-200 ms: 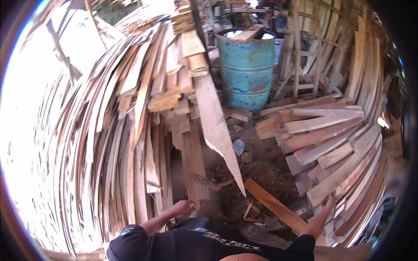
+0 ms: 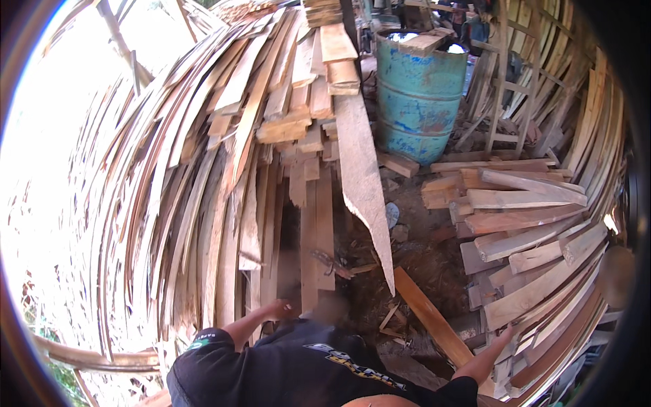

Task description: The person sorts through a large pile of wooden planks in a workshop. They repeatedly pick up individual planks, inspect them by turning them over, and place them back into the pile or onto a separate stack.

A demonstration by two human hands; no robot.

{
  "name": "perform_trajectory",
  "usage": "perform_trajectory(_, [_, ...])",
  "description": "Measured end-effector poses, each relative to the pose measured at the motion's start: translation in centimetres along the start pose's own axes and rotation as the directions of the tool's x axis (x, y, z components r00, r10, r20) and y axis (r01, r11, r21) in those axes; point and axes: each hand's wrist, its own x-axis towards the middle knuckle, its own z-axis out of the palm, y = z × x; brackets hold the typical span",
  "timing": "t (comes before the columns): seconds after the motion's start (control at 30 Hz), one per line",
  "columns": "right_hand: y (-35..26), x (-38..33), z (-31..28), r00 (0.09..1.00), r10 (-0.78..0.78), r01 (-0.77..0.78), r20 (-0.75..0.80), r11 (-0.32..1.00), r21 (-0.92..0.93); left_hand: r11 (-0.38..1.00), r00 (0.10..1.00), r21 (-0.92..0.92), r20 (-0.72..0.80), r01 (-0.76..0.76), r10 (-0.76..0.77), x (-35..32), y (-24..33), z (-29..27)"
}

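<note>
My left hand [image 2: 278,310] is at the lower middle, in front of the tall plank stack on the left. Its fingers look curled; whether anything is in them is too small to make out. My right hand [image 2: 502,338] reaches to the lower right, at the ends of the stacked boards [image 2: 525,298] there, and seems to touch one. How its fingers are set is hidden. Beside my right forearm a reddish-brown board [image 2: 431,315] lies slantwise on the ground. Between my arms, a pale plank [image 2: 363,176] with a pointed, ragged end slopes down from the left stack.
The high stack of long planks [image 2: 196,183] fills the left side. A blue-green metal drum [image 2: 419,102] with a board across its top stands at the back. Wooden ladder-like framing [image 2: 505,74] and leaning planks are behind it. Wood scraps [image 2: 390,322] litter the dark ground.
The view has swung, so the stacks and drum sit further right and higher. My left hand is slightly higher and further left in view; my right hand stays by the board ends, slightly lower.
</note>
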Motion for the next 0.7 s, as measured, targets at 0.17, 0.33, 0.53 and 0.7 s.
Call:
perform_trajectory(0.17, [2.9, -2.4, 3.0, 0.99, 0.051, -0.068, 0.128, 0.989, 0.131, 0.947, 0.951, 0.084, -0.038, 0.309, -0.306, -5.3, -7.8, 0.9])
perform_trajectory(0.33, [-0.9, 1.0, 0.3, 0.996, -0.084, 0.083, -0.044, 0.996, -0.007, 0.991, 0.991, 0.029, -0.033, 0.129, -0.128, -6.5, -5.0, -0.1])
perform_trajectory(0.53, [-3.0, -3.3, 4.4, 0.979, -0.121, 0.072, -0.161, 0.958, -0.278, 0.966, 0.961, 0.032, -0.112, 0.258, -0.253, -5.9, -6.2, 0.7])
perform_trajectory(0.7, [-2.4, -7.3, 6.2, 0.876, -0.458, 0.196, -0.149, 0.622, -0.758, 0.96, 0.934, -0.222, -0.273, 0.173, -0.232, -2.5, -6.0, -0.5])
